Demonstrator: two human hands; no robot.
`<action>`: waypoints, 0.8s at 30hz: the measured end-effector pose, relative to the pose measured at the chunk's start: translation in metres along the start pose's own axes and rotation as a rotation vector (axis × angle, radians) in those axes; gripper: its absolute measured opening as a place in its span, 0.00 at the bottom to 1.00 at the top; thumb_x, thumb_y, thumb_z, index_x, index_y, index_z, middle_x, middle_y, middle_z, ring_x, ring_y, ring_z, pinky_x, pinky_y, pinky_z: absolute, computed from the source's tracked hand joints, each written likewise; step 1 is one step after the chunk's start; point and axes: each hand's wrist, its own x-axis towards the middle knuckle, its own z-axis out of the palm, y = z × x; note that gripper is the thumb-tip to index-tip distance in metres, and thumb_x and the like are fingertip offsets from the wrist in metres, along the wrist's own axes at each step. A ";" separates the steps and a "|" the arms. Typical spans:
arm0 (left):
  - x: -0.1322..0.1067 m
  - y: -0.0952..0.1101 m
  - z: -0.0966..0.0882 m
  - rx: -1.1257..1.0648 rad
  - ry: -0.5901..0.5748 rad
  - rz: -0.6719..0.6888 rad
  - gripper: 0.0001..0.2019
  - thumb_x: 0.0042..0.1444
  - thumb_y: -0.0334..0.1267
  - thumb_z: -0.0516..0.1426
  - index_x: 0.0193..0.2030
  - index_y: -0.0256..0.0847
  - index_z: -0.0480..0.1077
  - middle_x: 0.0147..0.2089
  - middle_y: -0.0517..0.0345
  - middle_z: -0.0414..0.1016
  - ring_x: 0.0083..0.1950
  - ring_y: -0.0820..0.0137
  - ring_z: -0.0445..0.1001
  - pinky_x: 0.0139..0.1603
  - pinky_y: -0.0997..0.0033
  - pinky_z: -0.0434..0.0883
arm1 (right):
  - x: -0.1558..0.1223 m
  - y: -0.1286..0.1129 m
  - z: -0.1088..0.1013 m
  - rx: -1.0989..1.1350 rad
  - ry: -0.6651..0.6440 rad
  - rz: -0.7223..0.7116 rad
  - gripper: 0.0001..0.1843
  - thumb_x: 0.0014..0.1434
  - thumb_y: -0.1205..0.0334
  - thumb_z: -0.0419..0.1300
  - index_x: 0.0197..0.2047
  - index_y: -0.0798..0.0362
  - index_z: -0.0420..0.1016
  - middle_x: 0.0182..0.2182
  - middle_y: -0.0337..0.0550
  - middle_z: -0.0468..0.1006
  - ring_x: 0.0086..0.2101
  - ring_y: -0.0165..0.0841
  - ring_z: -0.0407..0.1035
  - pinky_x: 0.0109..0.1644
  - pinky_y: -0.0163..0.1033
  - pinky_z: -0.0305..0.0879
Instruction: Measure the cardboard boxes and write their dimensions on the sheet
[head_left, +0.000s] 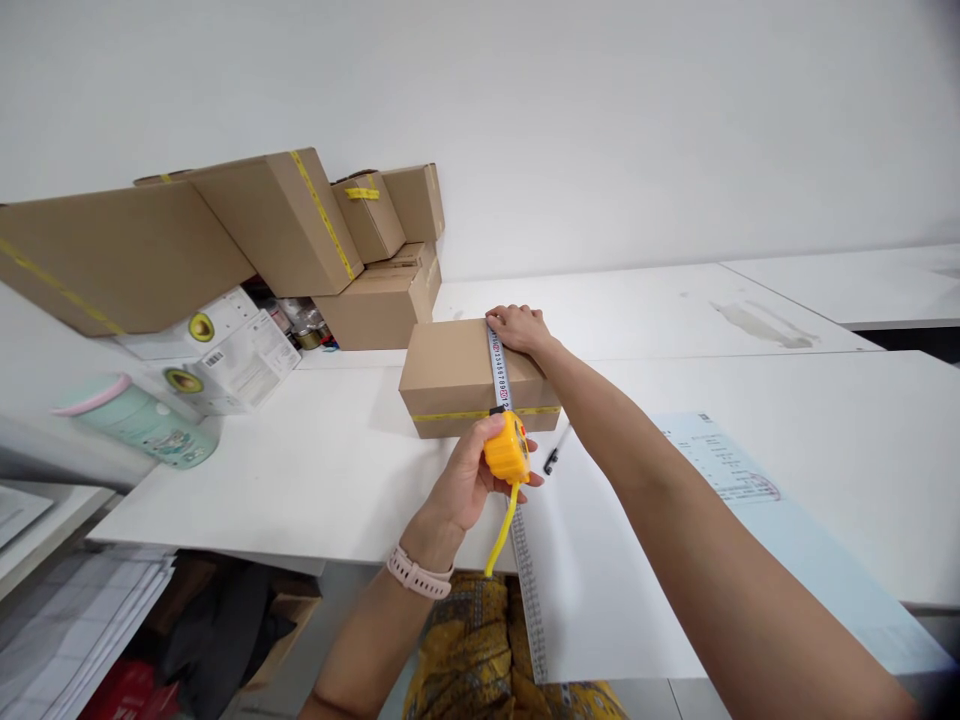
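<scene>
A small brown cardboard box (446,362) with yellow tape along its near side sits on the white table. My left hand (469,475) is closed round a yellow tape measure (508,450) in front of the box, and a yellow strap hangs below it. The white blade (497,365) is pulled out across the box top, away from me. At the far edge of the box, the fingers of my right hand (519,328) press the blade's end down. A black pen (553,460) lies right of the tape measure, on a spiral notebook (600,560).
Several larger cardboard boxes (277,225) are stacked at the left and back. A mint tumbler (142,420) and white cartons with avocado pictures (240,365) stand at the left. Light-blue printed paper (757,520) lies on the right under my right arm. The table's front edge (262,553) is close to me.
</scene>
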 end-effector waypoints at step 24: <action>-0.019 0.011 -0.123 0.319 0.423 0.511 0.26 0.47 0.51 0.65 0.49 0.42 0.64 0.42 0.60 0.72 0.28 0.68 0.79 0.22 0.71 0.75 | -0.150 0.054 -0.021 0.886 0.036 0.213 0.37 0.65 0.31 0.47 0.69 0.41 0.65 0.66 0.49 0.64 0.47 0.40 0.74 0.47 0.45 0.76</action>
